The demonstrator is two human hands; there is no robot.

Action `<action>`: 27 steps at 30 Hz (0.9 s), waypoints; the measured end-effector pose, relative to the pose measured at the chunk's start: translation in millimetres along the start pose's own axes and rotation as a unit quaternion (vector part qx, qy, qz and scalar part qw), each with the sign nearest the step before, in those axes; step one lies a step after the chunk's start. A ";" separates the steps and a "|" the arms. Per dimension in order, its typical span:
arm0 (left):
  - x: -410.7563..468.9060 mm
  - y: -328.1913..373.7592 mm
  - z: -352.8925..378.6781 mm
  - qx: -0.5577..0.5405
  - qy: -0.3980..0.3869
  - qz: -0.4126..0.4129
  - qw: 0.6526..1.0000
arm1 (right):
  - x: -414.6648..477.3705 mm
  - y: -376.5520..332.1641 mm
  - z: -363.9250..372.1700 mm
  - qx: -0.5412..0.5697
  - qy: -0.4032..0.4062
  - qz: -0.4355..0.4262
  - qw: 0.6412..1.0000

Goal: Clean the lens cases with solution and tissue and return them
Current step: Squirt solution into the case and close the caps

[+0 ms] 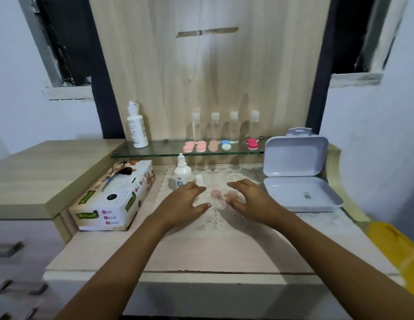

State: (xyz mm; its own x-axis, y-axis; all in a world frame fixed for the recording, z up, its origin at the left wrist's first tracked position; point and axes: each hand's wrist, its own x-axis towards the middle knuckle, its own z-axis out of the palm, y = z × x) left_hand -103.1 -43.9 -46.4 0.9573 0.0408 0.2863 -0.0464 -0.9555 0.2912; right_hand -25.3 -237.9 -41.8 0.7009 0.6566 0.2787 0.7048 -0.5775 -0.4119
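Note:
A pale pink lens case [221, 194] lies on the lace mat [215, 218] between my two hands. My left hand [185, 202] and my right hand [250, 199] hover over the mat on either side of it, fingers spread and relaxed, holding nothing. A small solution bottle [182, 173] stands just beyond my left hand, with its white cap [198, 180] upright beside it. The tissue box [113, 197] sits at the left. More lens cases rest on the glass shelf [159, 150]: pink ones [194, 146], a blue and white one [225, 144], a red one [252, 143].
An open white plastic box [298, 179] sits at the right of the mat. A tall white bottle [137, 125] and several clear small bottles [224, 128] stand on the shelf. A raised wooden side surface [39, 172] lies left, something yellow [395, 250] at the right edge.

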 end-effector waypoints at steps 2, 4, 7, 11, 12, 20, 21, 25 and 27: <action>2.5 0.5 9.2 -0.006 -0.003 0.005 1.000 | -0.3 7.7 4.4 0.004 -0.004 0.010 1.000; 3.8 1.1 17.8 -0.007 -0.011 0.012 1.000 | 0.2 11.2 9.4 0.010 -0.006 0.016 1.000; 5.2 0.5 28.4 -0.003 -0.004 0.014 1.000 | 1.4 9.9 19.6 0.021 0.017 0.011 1.000; 7.3 -4.1 33.3 -0.010 0.015 0.016 1.000 | 4.9 10.1 35.6 0.058 0.048 -0.008 0.997; 7.8 -5.0 34.0 -0.014 0.016 0.017 1.000 | 5.7 10.6 37.7 0.063 0.052 -0.011 0.997; 3.1 -7.0 32.7 -0.050 0.077 0.005 0.996 | 8.3 15.7 43.2 0.062 0.065 -0.017 0.996; 1.8 -6.2 29.5 -0.057 0.122 -0.002 0.991 | 8.8 16.2 43.4 0.060 0.064 -0.016 0.996; 6.9 -6.2 14.5 -0.113 0.299 -0.069 0.945 | 9.7 17.2 43.4 0.070 0.066 -0.007 0.995; 14.8 -12.1 9.9 -0.151 0.319 -0.123 0.927 | 9.8 18.1 43.0 0.071 0.065 -0.004 0.995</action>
State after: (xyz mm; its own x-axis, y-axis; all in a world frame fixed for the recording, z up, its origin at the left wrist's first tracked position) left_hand -85.6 -34.6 -54.7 0.5895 0.5038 0.6314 -0.0180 -0.7732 0.6339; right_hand -10.4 -221.0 -83.7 0.7096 0.5881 0.3881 0.6947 -0.4916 -0.5252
